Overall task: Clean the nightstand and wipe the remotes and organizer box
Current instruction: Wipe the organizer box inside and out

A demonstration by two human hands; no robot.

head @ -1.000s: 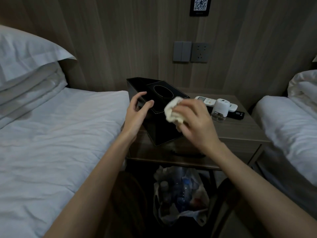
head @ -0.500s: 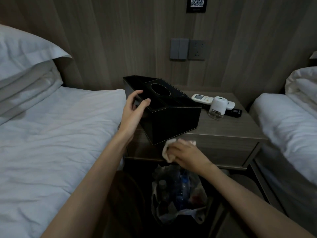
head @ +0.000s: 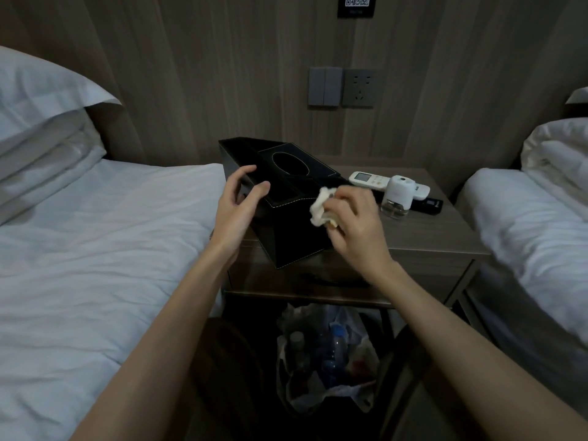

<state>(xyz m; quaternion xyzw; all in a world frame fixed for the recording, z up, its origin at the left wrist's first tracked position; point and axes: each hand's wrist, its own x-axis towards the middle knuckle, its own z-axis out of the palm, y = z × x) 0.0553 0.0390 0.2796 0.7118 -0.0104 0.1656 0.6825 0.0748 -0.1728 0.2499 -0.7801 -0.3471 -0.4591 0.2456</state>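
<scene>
Organizer box (head: 296, 240), cloth (head: 319, 209) in right hand (head: 356, 226)

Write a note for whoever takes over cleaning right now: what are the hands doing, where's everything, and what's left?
Left hand: open, resting against the left edge of the black organizer box, steadying it.
Right hand: grips the white cloth, pressed to the box's upper right edge.
The box sits askew at the front left of the nightstand. The white remote and black remote lie on its right side, behind a small white-capped bottle.
Done: box wipe under way.
Left: likely the remotes and the nightstand top.
</scene>
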